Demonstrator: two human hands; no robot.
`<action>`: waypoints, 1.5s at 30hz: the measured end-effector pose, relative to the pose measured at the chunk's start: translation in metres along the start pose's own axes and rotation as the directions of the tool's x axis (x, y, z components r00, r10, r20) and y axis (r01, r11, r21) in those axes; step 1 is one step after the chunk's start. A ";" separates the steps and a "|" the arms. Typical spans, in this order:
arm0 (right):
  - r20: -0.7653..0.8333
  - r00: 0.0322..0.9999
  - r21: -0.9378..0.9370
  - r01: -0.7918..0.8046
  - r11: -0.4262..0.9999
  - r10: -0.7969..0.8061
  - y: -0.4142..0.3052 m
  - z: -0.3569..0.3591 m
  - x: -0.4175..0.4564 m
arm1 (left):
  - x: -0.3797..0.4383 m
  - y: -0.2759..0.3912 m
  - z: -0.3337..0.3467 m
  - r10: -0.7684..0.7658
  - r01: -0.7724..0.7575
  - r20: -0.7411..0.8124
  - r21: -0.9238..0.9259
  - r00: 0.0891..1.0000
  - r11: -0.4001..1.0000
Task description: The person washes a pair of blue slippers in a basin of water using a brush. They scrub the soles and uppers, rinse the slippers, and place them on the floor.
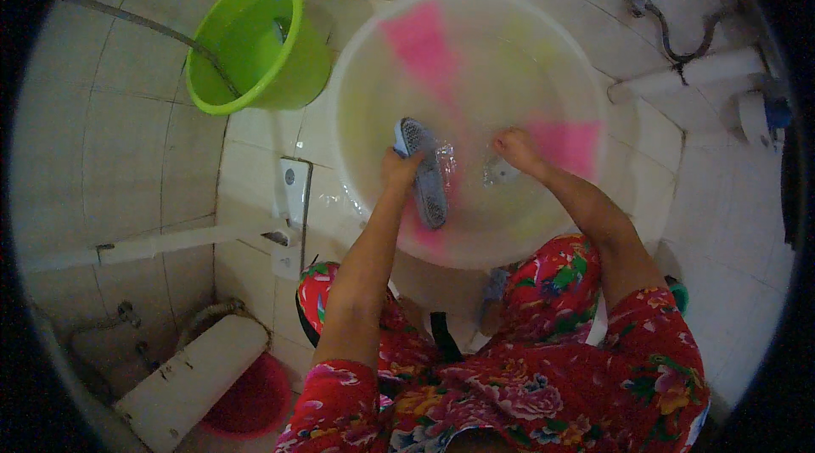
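My left hand (400, 168) grips a grey-blue slipper (431, 189) at its side. The slipper's dark, studded surface faces up, over the water in a large round plastic basin (344, 80). To the right, my right hand (519, 150) is held over the same basin with curled fingers. Whether anything is inside that fist is hidden. Just below it, a pale patch (501, 171) shows in the rippled water, too unclear to name. Pink and yellow-green patches colour the basin's inside.
A green bucket (316, 74) with a hose (146, 23) hanging into it stands at the far left. Pipes (191, 243) run along the left wall. A red basin (270, 399) lies low left, partly under a white box-like fixture (197, 380). Another pipe (694, 76) lies at right.
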State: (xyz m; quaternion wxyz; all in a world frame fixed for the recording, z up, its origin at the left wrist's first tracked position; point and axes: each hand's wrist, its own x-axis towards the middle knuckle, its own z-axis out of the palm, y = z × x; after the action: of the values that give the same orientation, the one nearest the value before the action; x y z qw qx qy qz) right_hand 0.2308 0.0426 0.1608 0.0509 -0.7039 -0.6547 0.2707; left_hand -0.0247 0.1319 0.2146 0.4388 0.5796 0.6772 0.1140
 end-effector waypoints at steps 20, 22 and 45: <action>0.277 0.829 -0.562 0.549 0.618 -0.485 0.027 0.032 -0.043 | 0.030 -0.028 -0.011 0.283 -0.253 -0.237 0.148 0.929 0.956; 0.142 0.911 -0.372 0.411 0.832 -0.387 0.018 0.016 -0.053 | 0.024 -0.017 -0.019 0.297 -0.293 -0.269 0.056 0.916 0.954; -0.156 0.977 0.761 0.026 -0.648 -0.145 -0.252 -0.323 -0.141 | -0.262 0.251 -0.211 0.529 -0.208 0.285 -0.694 0.799 0.690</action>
State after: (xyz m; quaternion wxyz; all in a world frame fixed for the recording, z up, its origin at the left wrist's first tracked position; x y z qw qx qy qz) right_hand 0.1506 0.0353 0.5868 0.6623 -0.1725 -0.1029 0.7218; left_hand -0.0208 0.0505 0.6265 0.7217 0.5354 0.3374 0.2804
